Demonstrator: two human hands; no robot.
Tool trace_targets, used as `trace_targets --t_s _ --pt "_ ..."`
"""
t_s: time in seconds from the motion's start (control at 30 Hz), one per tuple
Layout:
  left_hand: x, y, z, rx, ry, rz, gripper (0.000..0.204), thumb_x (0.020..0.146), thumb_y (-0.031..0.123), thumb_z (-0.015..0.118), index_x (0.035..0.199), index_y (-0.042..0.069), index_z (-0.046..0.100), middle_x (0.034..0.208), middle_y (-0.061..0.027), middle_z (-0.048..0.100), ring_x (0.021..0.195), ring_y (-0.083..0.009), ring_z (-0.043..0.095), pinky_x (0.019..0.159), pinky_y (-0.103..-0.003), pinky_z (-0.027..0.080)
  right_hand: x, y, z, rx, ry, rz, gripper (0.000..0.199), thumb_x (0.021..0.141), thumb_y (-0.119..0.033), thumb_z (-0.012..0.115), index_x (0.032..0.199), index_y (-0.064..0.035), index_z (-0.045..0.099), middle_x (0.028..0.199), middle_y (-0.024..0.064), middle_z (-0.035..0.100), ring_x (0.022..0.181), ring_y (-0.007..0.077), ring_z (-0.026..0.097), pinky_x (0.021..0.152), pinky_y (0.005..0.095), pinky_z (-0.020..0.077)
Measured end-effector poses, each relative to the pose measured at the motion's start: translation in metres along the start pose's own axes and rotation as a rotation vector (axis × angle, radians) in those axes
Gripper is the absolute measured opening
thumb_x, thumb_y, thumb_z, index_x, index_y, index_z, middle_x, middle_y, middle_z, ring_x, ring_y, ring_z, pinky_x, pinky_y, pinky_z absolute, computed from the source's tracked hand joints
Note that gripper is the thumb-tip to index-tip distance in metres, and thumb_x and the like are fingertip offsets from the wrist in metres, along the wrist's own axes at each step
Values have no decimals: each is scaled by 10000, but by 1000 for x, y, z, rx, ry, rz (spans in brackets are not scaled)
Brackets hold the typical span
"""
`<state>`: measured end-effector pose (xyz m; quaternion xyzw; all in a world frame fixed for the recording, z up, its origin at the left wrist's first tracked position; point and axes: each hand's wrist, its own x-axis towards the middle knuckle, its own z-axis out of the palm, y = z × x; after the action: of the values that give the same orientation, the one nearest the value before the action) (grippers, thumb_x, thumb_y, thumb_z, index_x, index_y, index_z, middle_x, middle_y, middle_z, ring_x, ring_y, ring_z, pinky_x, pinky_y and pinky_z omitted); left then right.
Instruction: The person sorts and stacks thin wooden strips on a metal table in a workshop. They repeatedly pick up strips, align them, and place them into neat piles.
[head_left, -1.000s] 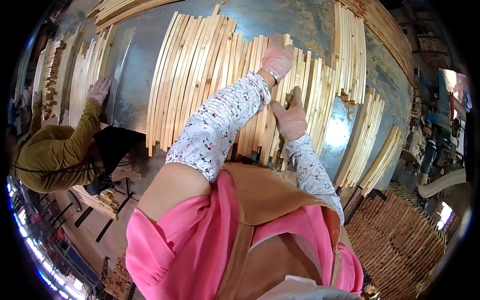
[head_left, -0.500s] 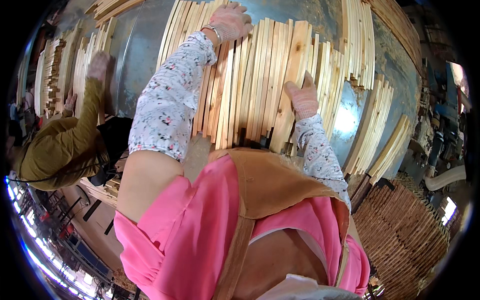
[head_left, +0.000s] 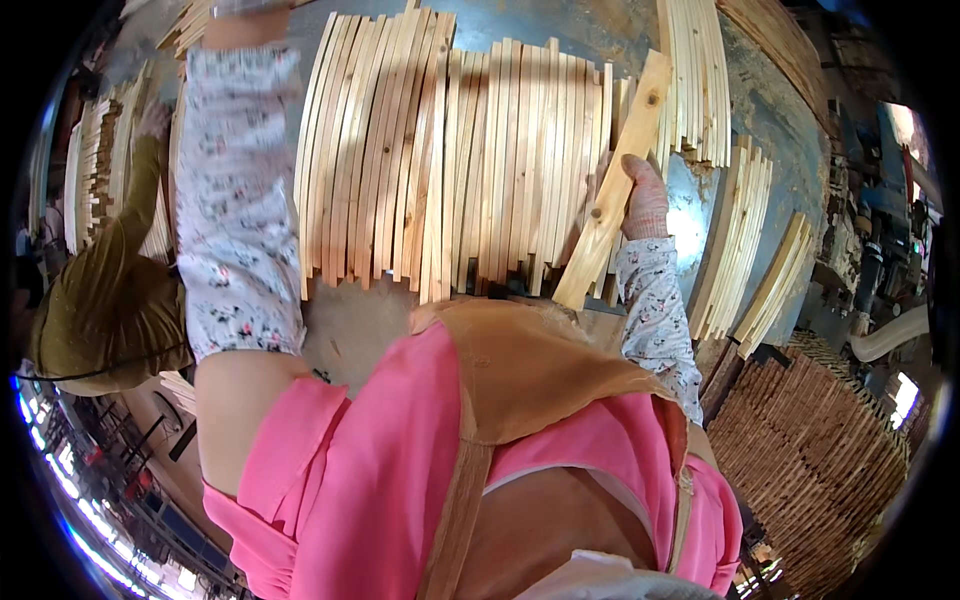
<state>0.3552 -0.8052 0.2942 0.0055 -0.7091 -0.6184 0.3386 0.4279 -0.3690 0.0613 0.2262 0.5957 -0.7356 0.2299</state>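
Note:
My right hand (head_left: 647, 203), in a pale pinkish glove, grips a flat knotty wooden board (head_left: 601, 215) by its right edge. The thumb lies over the board's face; the other fingers are hidden. Tilted, the board leans across the right end of a row of narrow wooden strips (head_left: 375, 150) laid side by side on the metal table. My left arm reaches far up past the row's left side. Only the blurred wrist (head_left: 245, 30) shows at the upper edge, and the left fingers are out of sight.
More strip bundles lie on the table's right side (head_left: 740, 240), with another bundle (head_left: 695, 85) at the far right. A big stack of wood (head_left: 810, 450) stands at the lower right. At the left, a co-worker in an olive top (head_left: 100, 300) works beside other piles.
My left hand has left the strips and swung up and left. My right hand has shifted right with the board, tilting its top to the right.

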Motion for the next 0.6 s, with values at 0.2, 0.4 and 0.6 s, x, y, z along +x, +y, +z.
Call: trace_targets --t_s 0.2,0.4,0.6 --pt "-213 -19 91 287 -83 -436 323 962 275 774 1143 13 723 1025 -87 742 939 -181 696 824 -346 575 30 -7 16 353 219 -74 479 1119 -325 512 1453 18 505 1243 224 682 1097 352 711 956 577 610" --pt "-357 -30 133 189 -612 142 229 876 78 782 1081 9 706 1140 -181 680 1071 -414 669 954 -466 555 29 8 -17 611 -59 -109 646 999 -751 566 1097 -122 676 918 115 740 811 327 729 730 519 636" --pt "-387 2 199 236 -892 209 398 848 129 829 1212 30 702 1271 -185 646 1217 -412 623 1017 -511 532 -22 -46 -81 310 249 -223 552 878 -191 851 1314 27 591 926 139 684 719 282 705 658 410 640"
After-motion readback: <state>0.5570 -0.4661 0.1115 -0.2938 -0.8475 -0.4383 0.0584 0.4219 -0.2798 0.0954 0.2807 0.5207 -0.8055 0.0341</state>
